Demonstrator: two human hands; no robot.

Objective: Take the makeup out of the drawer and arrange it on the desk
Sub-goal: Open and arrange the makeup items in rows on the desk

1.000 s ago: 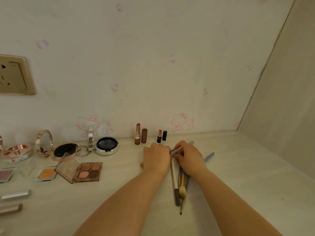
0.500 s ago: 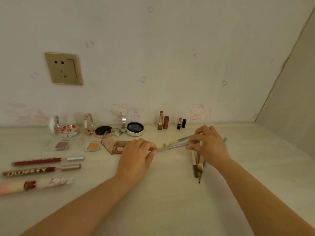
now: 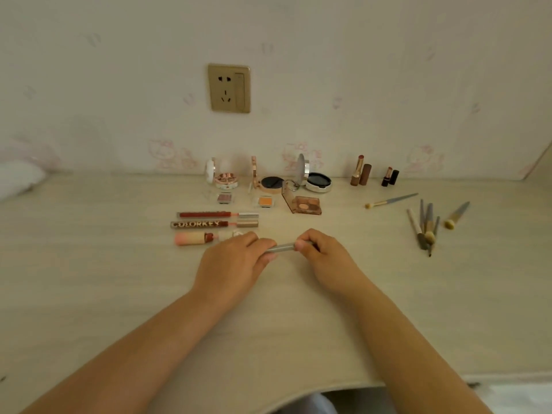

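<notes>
Head view: a slim grey stick (image 3: 280, 248) lies almost level, its long axis running left to right just above the worktop (image 3: 89, 279), below the lip-gloss tubes (image 3: 215, 224). Both ends are hidden. Left hand (image 3: 236, 264) and right hand (image 3: 322, 255) sit palm-down, forearms converging, fingers (image 3: 300, 245) pinching each end of it. Loose brushes (image 3: 427, 225) lie well apart at right.

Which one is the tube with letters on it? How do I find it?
Look straight below the gold wall socket to the three tubes lying in a stack on the desk. It's the middle tube, the only one with big letters along its dark side.
</notes>
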